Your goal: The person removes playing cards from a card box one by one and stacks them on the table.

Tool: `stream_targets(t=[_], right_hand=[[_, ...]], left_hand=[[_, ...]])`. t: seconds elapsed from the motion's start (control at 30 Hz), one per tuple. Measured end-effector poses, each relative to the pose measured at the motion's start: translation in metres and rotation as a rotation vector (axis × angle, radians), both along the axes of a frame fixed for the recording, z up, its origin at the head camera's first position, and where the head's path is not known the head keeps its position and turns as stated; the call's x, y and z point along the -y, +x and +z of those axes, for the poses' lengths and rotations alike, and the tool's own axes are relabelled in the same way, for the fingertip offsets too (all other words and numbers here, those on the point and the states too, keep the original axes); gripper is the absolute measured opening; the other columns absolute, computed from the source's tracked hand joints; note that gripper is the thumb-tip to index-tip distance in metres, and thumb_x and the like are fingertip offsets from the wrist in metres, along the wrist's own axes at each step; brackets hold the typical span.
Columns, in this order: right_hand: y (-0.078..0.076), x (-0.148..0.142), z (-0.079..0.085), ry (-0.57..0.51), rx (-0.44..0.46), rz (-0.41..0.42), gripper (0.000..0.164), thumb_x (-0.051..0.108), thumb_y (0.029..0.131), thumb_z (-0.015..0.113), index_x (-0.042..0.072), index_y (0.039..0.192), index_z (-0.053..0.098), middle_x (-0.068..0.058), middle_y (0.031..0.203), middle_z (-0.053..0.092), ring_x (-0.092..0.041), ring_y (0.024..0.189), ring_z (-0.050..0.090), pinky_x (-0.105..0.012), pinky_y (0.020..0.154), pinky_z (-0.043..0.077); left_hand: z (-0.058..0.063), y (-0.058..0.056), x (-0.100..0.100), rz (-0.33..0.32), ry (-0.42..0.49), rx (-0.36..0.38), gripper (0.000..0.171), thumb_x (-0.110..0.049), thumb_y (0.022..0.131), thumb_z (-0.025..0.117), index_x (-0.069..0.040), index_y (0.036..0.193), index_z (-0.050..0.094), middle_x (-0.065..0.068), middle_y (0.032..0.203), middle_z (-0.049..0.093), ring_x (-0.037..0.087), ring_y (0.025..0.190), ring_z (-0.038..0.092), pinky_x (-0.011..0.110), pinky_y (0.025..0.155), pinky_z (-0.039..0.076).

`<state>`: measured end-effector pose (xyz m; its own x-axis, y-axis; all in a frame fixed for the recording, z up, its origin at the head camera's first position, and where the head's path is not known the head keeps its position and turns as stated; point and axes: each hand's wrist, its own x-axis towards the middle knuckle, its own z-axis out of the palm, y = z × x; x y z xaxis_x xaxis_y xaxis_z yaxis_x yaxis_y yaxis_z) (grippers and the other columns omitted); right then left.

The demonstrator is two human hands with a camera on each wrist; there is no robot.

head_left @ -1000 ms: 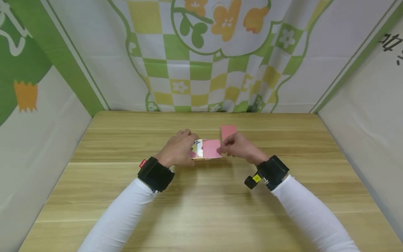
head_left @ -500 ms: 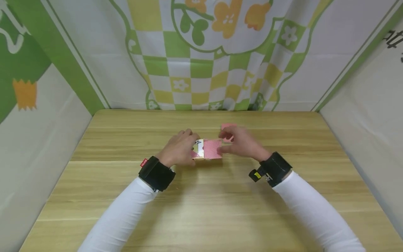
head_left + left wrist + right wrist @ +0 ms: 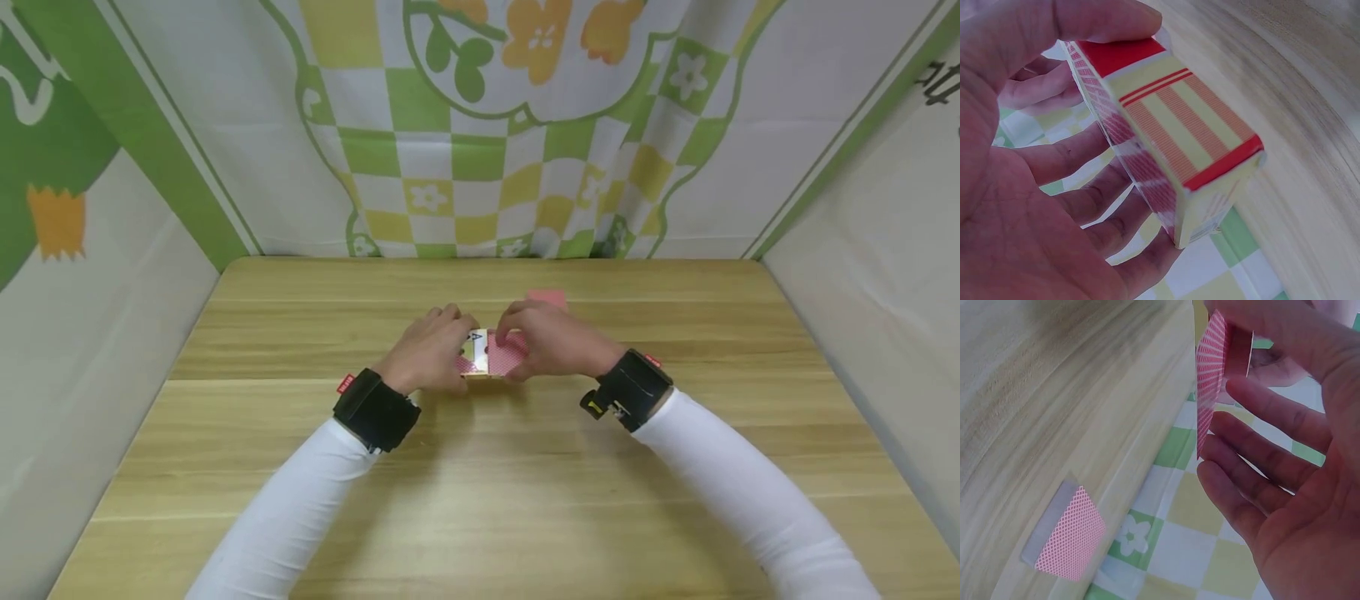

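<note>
evidently for steadiness, the small rectangular cardboard box (image 3: 1185,125), striped in orange-red and cream along its narrow side and pink-patterned on a broad face, is gripped by its two long sides in the left hand (image 3: 426,354); the thumb is laid along the narrow side, and the four fingers are spaced apart and curved against the opposite edge. it is held near the far part of the pale wood-grain table (image 3: 480,467), though whether it is rested there or lifted slightly cannot be told. by the right hand (image 3: 555,342) the pink-and-white patterned playing cards (image 3: 507,354) are held at the box's right end, with the thumb and curled forefinger set at opposite edges and the other fingers loosely separated, a hold seemingly chosen so that the edges are kept aligned with the box. the cards appear to be partly housed in the box and partly left projecting; how many are contained cannot be seen. outside it, a flat pink-backed card or thin pile (image 3: 1075,540) is laid on the table, just beyond the right hand, its count likewise unclear.
</note>
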<state>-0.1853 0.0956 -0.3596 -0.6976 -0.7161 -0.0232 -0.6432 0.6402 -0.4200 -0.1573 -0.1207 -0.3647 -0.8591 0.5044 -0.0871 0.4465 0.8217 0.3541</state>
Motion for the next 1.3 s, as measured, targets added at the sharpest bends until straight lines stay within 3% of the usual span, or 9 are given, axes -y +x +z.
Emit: stream_targets(t=[0.37,0.6,1.1,1.3], right_hand=[[-0.001,0.002,-0.003,0.0,-0.009,0.023,0.045,0.022,0.069,0.094,0.008,0.106,0.074,-0.003,0.106,0.068,-0.017,0.089,0.058,-0.03,0.072,0.048],[-0.002,-0.006,-0.002,0.014,-0.013,0.04,0.046,0.019,0.069,0.093,0.004,0.108,0.073,-0.006,0.107,0.068,-0.021,0.095,0.059,-0.033,0.078,0.048],[-0.009,-0.041,0.004,0.093,0.059,-0.024,0.045,0.012,0.072,0.087,0.004,0.114,0.072,-0.008,0.105,0.062,-0.023,0.087,0.053,-0.035,0.073,0.047],[-0.017,-0.052,0.003,0.128,0.048,-0.082,0.043,0.015,0.075,0.086,0.004,0.114,0.071,-0.008,0.099,0.063,-0.023,0.084,0.054,-0.036,0.073,0.047]], left_hand=[[0.0,0.0,0.001,-0.003,-0.004,-0.008,0.081,-0.014,0.064,0.094,0.0,0.135,0.058,0.014,0.121,0.056,0.032,0.11,0.052,0.047,0.09,0.048],[0.001,0.0,0.001,0.001,0.006,-0.011,0.078,-0.013,0.064,0.094,0.0,0.133,0.059,0.015,0.12,0.056,0.033,0.11,0.052,0.047,0.092,0.048],[-0.003,-0.001,0.005,0.021,-0.022,0.004,0.082,-0.015,0.063,0.095,0.001,0.134,0.058,0.017,0.122,0.056,0.034,0.111,0.052,0.049,0.093,0.048],[-0.006,-0.002,0.005,0.027,-0.012,0.015,0.081,-0.013,0.063,0.096,0.001,0.133,0.059,0.017,0.122,0.057,0.034,0.111,0.052,0.051,0.092,0.048]])
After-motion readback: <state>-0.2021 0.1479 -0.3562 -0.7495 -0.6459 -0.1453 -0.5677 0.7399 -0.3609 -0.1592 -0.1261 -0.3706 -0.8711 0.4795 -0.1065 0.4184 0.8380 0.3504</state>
